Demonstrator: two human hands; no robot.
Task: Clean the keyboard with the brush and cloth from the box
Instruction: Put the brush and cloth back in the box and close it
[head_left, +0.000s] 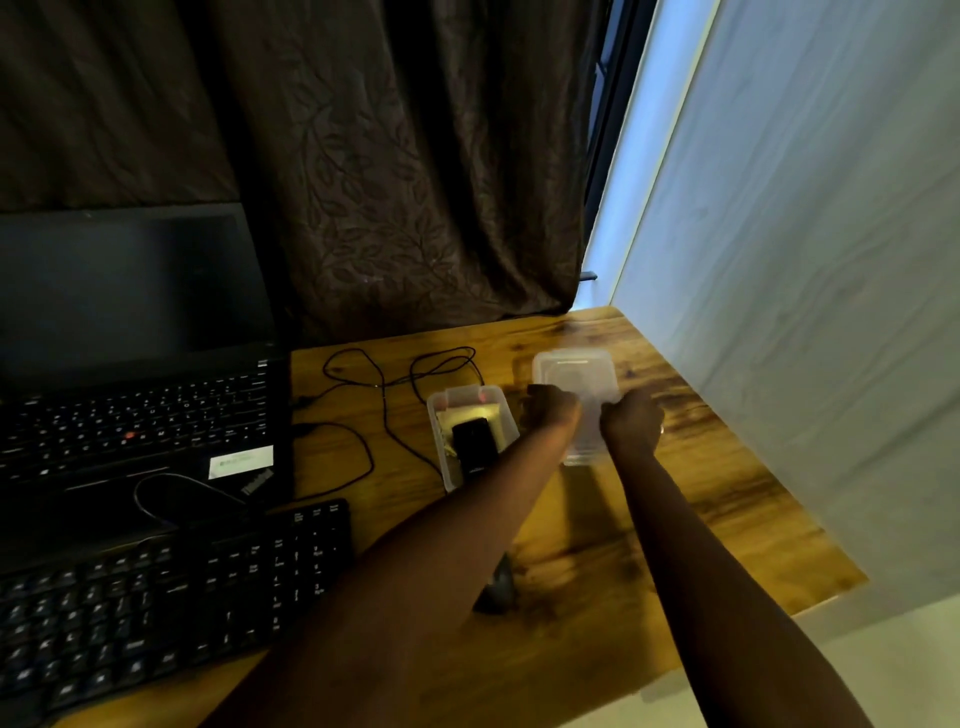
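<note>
A clear plastic box (441, 441) stands open on the wooden table, right of the laptop. Inside it lie a black brush-like object (472, 441) and a pale yellow cloth (496, 415). To the box's right, both hands hold its translucent lid (574, 376), blurred by motion: my left hand (553, 410) grips the lid's left edge and my right hand (631, 418) its right edge. The black external keyboard (171, 597) lies at the lower left, in front of the laptop.
An open black laptop (135, 364) with a dark screen sits at the left. Black cables (384, 395) loop across the table (727, 493) between laptop and box. A dark mouse (496, 584) lies under my left forearm. A curtain hangs behind; a wall stands on the right.
</note>
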